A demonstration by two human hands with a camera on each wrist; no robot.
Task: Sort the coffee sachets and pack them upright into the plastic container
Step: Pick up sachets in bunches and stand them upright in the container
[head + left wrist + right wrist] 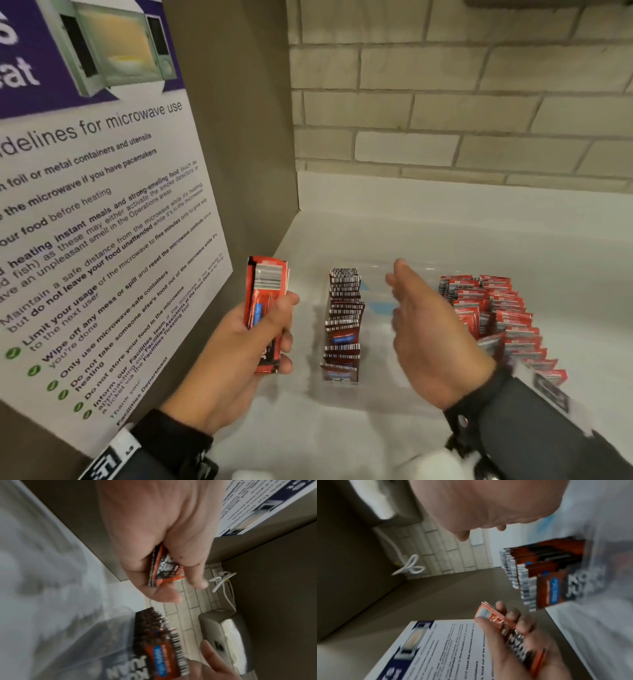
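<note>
So the clear plastic container (376, 270) on the white counter (445, 233) already has one full row of dark brown coffee sachets (343, 322) standing upright along its left side, rest looks unfilled. The left hand (239, 346) grips a small stack of red sachets (265, 308), the right hand (424, 329) hovers over the container, fingers relaxed and holding nothing. A big pile of red sachets (496, 311) sits right of it, so I'd say lots left.

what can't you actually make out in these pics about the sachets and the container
- Count of red sachets in the left hand: head view, they overlap and the fingers cover them.
- Clear plastic container: walls barely show, head view; smeared in both wrist views.
- Red rows, near end: hidden by the right hand and sleeve.
- Brown row: brand print too blurred to read in full.
</note>
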